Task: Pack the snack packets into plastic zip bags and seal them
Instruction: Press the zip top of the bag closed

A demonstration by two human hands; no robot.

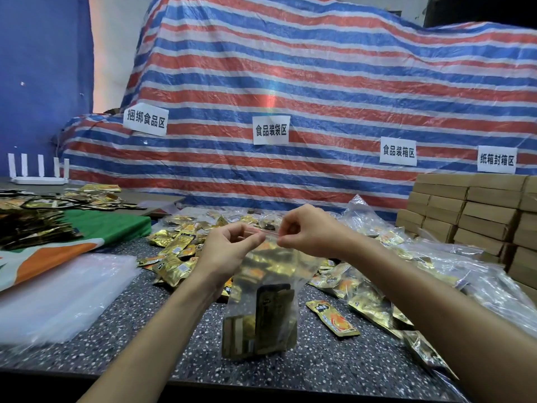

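Where the zip bag (270, 274) is: upright near the desk's (130, 344) front edge, at the middle; I cannot tell whether its bottom rests on the surface.
Left hand (229, 251): thumb and fingers curled, pinching the bag's top strip at its left end.
Right hand (308, 231): curled fingers pinching the same strip at its right end.
Seal: hidden by fingertips; I cannot tell if it is closed.
Snack packets (270, 318): gold and dark, standing in the bag's lower half, blurred by the plastic.
Loose packets (174, 257): scattered behind the bag; print too small for me to read.
Clear bags (465, 266): heaped toward the right edge, partly covered by the right forearm.
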